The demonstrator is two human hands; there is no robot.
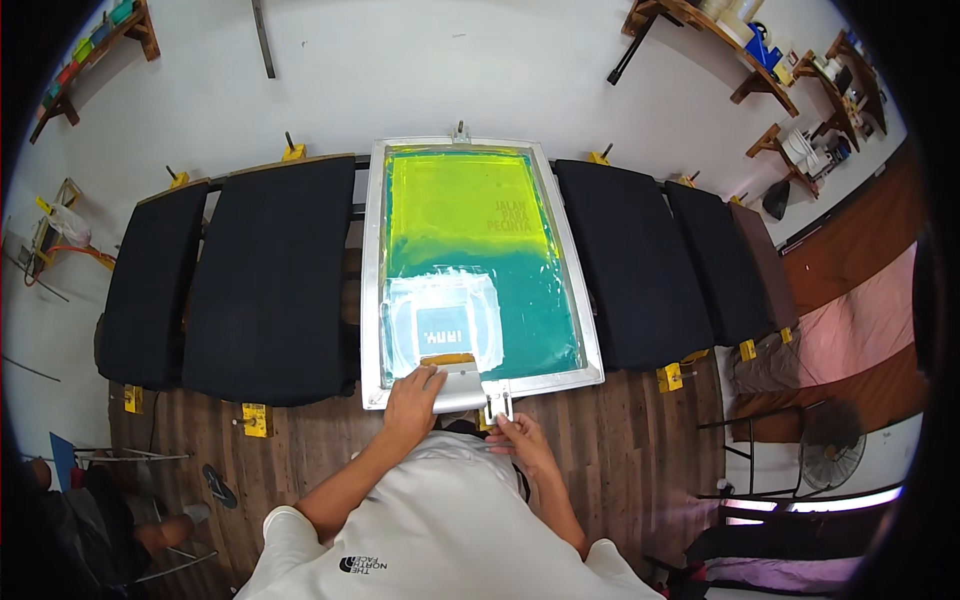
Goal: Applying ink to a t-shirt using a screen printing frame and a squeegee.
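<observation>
A screen-printing frame (pixel 590 335) with a silver rim and yellow-green and teal mesh lies in front of me. White ink surrounds a small design (pixel 460 300) at its lower left. My left hand (pixel 410 405) grips a silver squeegee (pixel 458 385) with a brown blade, resting at the frame's near edge below that ink. My right hand (pixel 523 440) has its fingers closed at the metal bracket (pixel 500 402) on the front of the frame, just right of the squeegee.
Black fabric-covered boards (pixel 265 280) flank the frame, with yellow clamps (pixel 255 420). Wooden wall shelves (pixel 700 30) hold supplies. A fan (pixel 830 450) stands at right. Another person's leg (pixel 160 530) shows at lower left, near a slipper (pixel 218 485) on the wooden floor (pixel 300 450).
</observation>
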